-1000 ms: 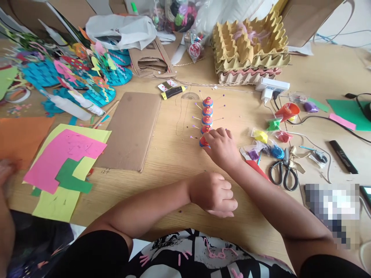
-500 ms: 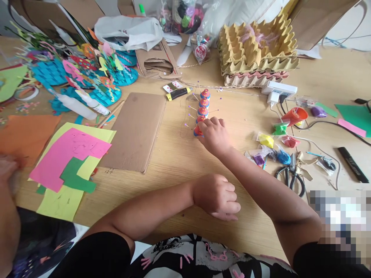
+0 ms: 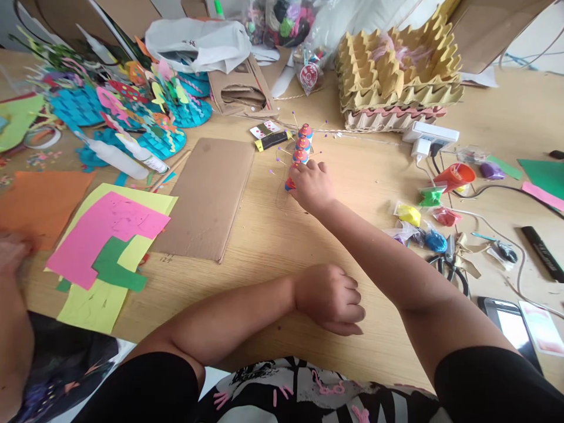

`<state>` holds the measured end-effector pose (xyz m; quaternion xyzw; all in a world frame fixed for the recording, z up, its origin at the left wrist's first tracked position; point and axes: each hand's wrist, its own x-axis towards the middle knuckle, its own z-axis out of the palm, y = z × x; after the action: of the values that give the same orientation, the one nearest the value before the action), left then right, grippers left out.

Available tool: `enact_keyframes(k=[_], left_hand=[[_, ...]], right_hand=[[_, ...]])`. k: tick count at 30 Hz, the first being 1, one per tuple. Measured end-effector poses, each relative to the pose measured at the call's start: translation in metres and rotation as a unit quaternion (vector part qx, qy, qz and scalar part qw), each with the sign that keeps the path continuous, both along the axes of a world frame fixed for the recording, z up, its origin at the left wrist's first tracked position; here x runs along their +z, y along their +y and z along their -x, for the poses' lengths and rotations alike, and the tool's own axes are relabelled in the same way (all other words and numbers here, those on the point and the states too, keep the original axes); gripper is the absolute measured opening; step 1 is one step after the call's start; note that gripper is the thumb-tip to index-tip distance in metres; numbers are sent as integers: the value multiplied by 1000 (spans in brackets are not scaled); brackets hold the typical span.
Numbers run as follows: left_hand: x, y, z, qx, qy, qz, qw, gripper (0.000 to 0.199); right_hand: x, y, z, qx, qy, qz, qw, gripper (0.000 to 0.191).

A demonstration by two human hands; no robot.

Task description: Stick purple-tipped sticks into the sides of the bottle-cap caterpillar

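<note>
My right hand (image 3: pixel 314 187) is closed on the near end of a caterpillar-like craft (image 3: pixel 303 144). The craft is a row of several red domes with blue rims, and thin sticks with purple tips poke out at both sides. My fingers hide part of its near end. Close to the table's front edge rests my left hand (image 3: pixel 330 301), its fingers curled in a loose fist, with nothing visible in it. A brown cardboard sheet (image 3: pixel 207 200) lies to the left of the craft.
Stacked egg trays (image 3: pixel 396 94) stand at the back right, near a white power strip (image 3: pixel 434 136). Bagged clay (image 3: pixel 408 213), pliers (image 3: pixel 450 267) and a phone (image 3: pixel 511 329) lie at right. Coloured paper (image 3: pixel 83 247), glue bottles (image 3: pixel 117 155) and another person's hand (image 3: pixel 13 252) are at left.
My right hand has moved left and slightly away from me, and the craft has shifted left with it. The left hand has stayed in place.
</note>
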<state>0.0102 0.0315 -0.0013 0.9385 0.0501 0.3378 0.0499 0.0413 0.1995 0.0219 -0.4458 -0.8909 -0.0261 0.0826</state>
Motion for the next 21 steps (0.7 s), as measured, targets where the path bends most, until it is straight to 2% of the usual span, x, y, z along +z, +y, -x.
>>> enact_keyframes(k=[21], left_hand=[[1,2,1,9,3,2,1000,44]], right_hand=[[-2,11,7,9,3,13,1000,34]])
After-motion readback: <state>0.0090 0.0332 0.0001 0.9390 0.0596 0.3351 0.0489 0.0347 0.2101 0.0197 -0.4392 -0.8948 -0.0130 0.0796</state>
